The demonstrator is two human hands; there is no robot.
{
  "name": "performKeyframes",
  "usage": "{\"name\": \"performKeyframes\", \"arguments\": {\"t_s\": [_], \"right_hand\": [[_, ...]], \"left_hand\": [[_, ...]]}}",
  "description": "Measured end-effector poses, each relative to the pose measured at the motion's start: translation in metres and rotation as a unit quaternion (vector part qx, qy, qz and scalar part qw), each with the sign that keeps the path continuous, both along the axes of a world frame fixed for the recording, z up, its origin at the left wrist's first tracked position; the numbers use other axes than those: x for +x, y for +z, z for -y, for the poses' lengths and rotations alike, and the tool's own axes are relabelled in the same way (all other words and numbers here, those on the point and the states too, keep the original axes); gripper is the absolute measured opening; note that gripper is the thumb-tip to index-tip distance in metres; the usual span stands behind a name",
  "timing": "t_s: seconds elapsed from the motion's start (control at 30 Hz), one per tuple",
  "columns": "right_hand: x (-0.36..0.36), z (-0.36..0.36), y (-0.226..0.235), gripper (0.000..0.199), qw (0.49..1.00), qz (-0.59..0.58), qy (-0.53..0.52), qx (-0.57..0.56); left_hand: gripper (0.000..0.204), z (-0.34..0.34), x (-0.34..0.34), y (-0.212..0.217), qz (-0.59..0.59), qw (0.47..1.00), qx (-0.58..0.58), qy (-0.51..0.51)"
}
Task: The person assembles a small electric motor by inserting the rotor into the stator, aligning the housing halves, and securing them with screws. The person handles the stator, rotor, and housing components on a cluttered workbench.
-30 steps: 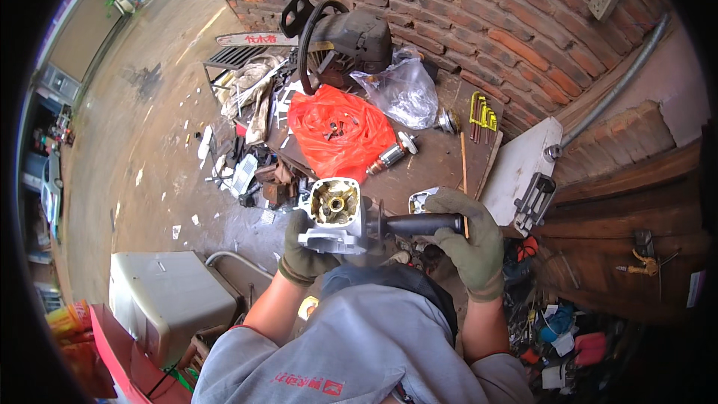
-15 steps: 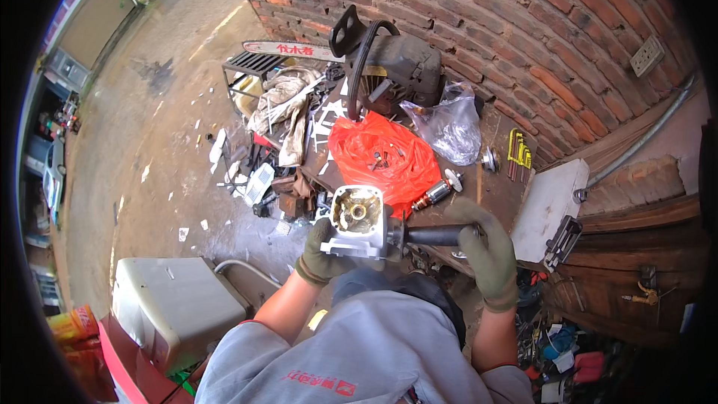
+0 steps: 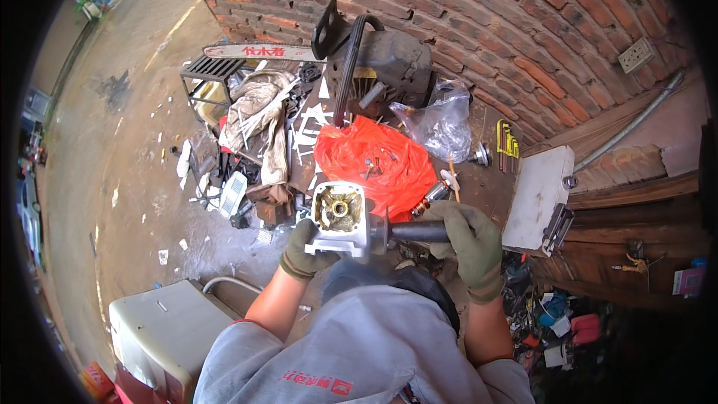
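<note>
My left hand (image 3: 303,251), in an olive knit glove, is closed round the side of a silver metal gear housing (image 3: 318,243). The housing's open face is turned up, showing a brass-coloured ring and brownish smears inside. A black side handle (image 3: 419,233) with a round flange sticks out of it toward the right. My right hand (image 3: 475,247), gloved alike, is closed at the handle's outer end. From its fingers a thin tan stick (image 3: 453,179) points up and away; the glove hides its lower end. Just beyond lies a motor armature (image 3: 430,198).
On the bench, a red plastic bag (image 3: 374,161) bears small screws. Behind it are a chainsaw (image 3: 389,63) and a clear plastic bag (image 3: 441,123). Yellow-held hex keys (image 3: 507,142) and a pale case (image 3: 538,198) lie right. Rags (image 3: 258,116) and scraps crowd the left.
The view has shifted, so the bench things sit further left. My right hand has come in nearer the handle, and the thin stick now shows above its fingers. My left hand keeps the housing.
</note>
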State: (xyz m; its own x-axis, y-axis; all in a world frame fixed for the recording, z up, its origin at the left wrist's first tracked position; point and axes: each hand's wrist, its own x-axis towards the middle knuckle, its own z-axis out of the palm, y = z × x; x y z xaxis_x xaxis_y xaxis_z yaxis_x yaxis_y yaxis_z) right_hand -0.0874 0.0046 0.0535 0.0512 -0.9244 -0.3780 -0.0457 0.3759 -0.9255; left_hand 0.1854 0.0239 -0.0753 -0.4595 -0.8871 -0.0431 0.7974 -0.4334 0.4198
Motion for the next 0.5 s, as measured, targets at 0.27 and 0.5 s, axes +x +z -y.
{"name": "performKeyframes", "arguments": {"t_s": [0.27, 0.5], "right_hand": [[0.015, 0.0, -0.012, 0.034, 0.997, 0.025, -0.015, -0.074], [0.022, 0.003, -0.018, 0.046, 0.971, -0.066, 0.037, -0.227]], "left_hand": [[0.096, 0.02, 0.018, -0.006, -0.068, 0.996, 0.059, -0.013], [0.101, 0.026, 0.022, 0.006, -0.033, 0.998, 0.061, -0.009]]}}
